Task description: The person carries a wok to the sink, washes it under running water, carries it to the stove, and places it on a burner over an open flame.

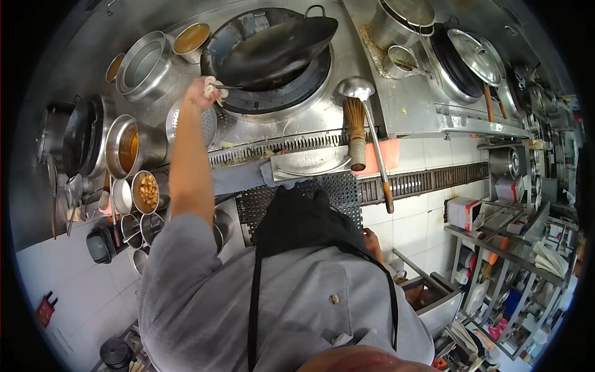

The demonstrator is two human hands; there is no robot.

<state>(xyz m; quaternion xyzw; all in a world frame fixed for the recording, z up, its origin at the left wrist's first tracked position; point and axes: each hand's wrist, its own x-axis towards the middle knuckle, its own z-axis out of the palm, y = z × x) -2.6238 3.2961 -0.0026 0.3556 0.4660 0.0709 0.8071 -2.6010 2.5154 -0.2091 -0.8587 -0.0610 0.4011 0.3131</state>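
Note:
My left hand (203, 93) is closed round a whitish cloth (215, 91) at the handle of a large black wok (273, 54). The wok is tilted up on its side over the round burner ring (279, 102). My right hand (372, 243) hangs low beside the black apron (304, 217), partly hidden by it; its fingers are too small to read. A steel ladle (356, 88) with a wooden handle and a bamboo brush (356, 127) lie at the stove's front edge, right of the burner.
Steel pots (144, 65), a pot of orange liquid (128, 147) and a bowl of browned pieces (149, 189) stand at the left. A perforated strainer (192, 127) lies below my left hand. Another wok station (458, 68) and a metal rack (496, 248) are at the right.

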